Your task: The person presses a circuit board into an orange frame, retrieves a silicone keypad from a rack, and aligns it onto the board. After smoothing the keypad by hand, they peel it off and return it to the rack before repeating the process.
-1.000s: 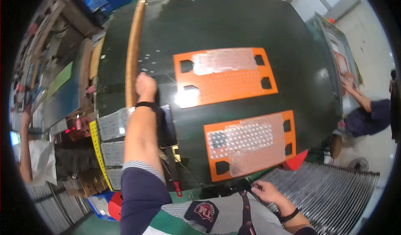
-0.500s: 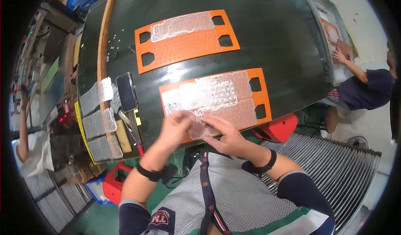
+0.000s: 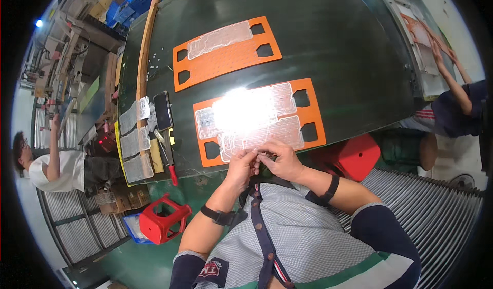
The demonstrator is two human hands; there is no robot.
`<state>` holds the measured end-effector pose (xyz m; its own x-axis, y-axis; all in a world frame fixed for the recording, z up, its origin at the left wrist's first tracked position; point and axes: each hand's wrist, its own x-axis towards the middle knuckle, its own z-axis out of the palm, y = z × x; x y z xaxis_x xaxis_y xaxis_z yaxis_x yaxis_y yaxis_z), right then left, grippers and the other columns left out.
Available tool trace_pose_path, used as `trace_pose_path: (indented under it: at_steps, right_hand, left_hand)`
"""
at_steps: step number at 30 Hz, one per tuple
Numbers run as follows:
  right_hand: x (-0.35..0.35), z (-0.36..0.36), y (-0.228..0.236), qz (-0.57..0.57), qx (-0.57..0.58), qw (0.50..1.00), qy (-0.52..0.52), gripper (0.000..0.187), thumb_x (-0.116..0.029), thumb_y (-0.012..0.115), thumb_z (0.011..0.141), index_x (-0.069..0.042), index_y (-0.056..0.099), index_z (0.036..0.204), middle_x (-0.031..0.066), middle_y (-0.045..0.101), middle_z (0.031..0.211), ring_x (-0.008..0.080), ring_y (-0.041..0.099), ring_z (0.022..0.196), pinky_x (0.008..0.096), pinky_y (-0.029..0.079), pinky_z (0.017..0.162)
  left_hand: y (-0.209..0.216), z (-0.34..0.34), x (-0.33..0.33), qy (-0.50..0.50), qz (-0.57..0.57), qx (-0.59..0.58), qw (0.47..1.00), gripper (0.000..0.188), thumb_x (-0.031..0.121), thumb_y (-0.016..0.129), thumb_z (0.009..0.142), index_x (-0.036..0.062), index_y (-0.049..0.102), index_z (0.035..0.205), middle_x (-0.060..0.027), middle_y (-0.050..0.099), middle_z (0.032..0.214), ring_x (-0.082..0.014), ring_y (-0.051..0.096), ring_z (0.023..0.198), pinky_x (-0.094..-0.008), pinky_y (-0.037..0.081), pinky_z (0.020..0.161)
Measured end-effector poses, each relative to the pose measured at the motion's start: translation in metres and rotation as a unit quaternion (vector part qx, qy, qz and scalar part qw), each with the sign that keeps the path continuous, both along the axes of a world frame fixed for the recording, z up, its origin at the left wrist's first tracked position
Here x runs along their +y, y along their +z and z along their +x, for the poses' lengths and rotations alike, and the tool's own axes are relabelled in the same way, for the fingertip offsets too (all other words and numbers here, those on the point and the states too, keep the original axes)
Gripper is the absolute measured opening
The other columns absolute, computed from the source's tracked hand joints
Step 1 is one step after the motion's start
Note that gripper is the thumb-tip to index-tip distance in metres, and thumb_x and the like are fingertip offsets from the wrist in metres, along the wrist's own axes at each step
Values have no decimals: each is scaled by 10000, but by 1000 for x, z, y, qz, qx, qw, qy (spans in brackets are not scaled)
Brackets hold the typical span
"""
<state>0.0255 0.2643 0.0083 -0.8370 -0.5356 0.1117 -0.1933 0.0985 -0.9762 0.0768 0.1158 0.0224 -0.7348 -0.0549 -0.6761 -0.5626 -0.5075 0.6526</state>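
a dark green desk (image 3: pixel 349 47) fills the middle of this workshop, a wooden bar (image 3: pixel 147 42) along its left side, a phone (image 3: pixel 163 110) just beside that. and here's the change: half a second ago the hands had a clear film between them above the board; now they're drawn in toward the body, fingertips meeting. so attention looks shifted to something tiny at the fingers. left hand (image 3: pixel 242 168) and right hand (image 3: pixel 281 158) are close together, fingers curled in; whether either is clamped on anything, i can't tell. just beyond them lies the near orange board (image 3: pixel 316 119), clear plastic sheets (image 3: pixel 282 98) on top, glare swallowing its middle. the far orange board (image 3: pixel 226 69) carries one clear sheet (image 3: pixel 218 40). around the room: red stools (image 3: pixel 359 158) either side, a co-worker in white (image 3: pixel 61 171) at left, another in dark sleeves (image 3: pixel 465 101) at right.
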Motion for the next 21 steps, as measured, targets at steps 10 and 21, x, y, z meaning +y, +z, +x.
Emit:
trace_pose_path:
  at_steps: [10,21]
  right_hand:
    - [-6,5,-22,-41,-95,994,-26,108,-62,627,797,3,641,882,123,616,815,197,624,713,281,496,624]
    - [-40,8,-37,-51,-98,993,-39,101,-44,610,802,1,648,884,102,610,806,170,618,691,261,492,595]
  left_hand:
    - [3,-5,3,-17,-26,-49,998,156,190,525,913,47,508,853,-13,511,715,-105,483,633,-253,417,561]
    - [-17,-2,-31,-18,-46,-66,997,174,204,518,918,66,527,812,11,528,695,-90,484,619,-246,414,549]
